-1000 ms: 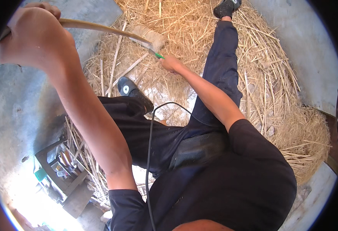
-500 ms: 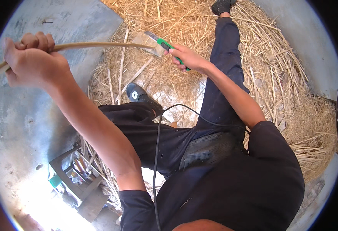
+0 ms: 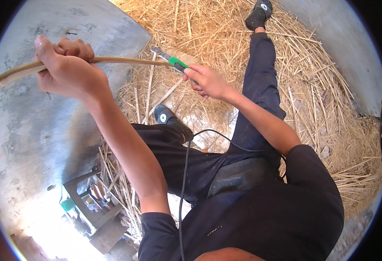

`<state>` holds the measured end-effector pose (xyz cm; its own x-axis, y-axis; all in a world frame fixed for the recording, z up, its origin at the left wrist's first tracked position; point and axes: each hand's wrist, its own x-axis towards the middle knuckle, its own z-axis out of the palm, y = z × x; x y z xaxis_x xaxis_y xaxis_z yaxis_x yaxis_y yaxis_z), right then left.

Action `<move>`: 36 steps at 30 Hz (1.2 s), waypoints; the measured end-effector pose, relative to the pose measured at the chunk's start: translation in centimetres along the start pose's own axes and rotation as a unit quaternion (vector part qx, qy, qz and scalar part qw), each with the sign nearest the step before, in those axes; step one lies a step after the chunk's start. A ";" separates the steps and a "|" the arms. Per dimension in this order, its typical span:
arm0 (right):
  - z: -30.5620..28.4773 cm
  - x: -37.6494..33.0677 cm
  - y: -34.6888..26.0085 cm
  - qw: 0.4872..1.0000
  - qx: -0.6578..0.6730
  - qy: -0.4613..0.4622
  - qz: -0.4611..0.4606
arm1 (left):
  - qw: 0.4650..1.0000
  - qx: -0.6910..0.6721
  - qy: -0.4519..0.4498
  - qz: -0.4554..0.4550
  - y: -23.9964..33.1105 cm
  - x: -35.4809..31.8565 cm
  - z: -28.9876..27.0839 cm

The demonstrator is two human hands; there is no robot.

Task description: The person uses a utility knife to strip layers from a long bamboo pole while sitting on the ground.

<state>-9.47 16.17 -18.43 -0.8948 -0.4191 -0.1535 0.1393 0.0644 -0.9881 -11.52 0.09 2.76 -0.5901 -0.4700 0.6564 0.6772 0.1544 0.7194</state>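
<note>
Since the earlier frame the left hand (image 3: 67, 67) has shifted rightward along the cane strip (image 3: 125, 60), and the right hand (image 3: 206, 80) with its knife has drawn in lower and closer to the body. Fingers of the left hand are curled tight round the strip, which runs out past the fist on both sides: one end trails toward the left rim of the view, the other reaches right to meet the blade. That right hand is clenched on the green handle of a utility knife (image 3: 173, 62), whose grey blade end points up and left and lies against the strip's far end, just beside the knuckles. Between the two fists the strip bows slightly, held above the straw pile (image 3: 330, 108) on which the person sits with legs stretched out. A black shoe (image 3: 169, 119) rests below the strip. At lower left stands a small wooden tray with a green piece (image 3: 88, 204), on the grey floor (image 3: 25, 139).
</note>
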 end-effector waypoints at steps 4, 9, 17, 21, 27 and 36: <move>1.7 1.6 0.2 0.944 -0.280 0.166 -0.052 | 1.000 -0.012 -0.017 0.009 0.0 0.4 0.0; 4.0 2.3 2.5 0.948 -0.318 0.016 0.023 | 1.000 -0.006 -0.003 0.004 0.2 0.1 0.6; 4.3 -7.8 3.7 0.943 -0.270 -0.189 -0.054 | 0.999 -0.028 0.020 -0.006 -0.9 1.5 -2.3; 2.5 -6.4 2.1 0.994 -0.037 -0.075 0.066 | 0.999 -0.032 0.031 -0.015 -0.2 0.7 -1.2; 3.1 -0.2 -0.5 0.831 0.519 -0.179 0.093 | 1.000 -0.028 -0.006 -0.008 0.2 0.3 -0.6; 2.9 -4.2 1.3 0.964 0.255 -0.043 0.065 | 0.999 -0.039 0.003 -0.002 -0.5 0.7 -2.0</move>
<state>-4.31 15.41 -19.10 -0.8204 -0.5122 -0.2544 0.4580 -0.3221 -0.8286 -11.41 -2.03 2.43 -0.5908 -0.4754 0.6519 0.7067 0.0848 0.7024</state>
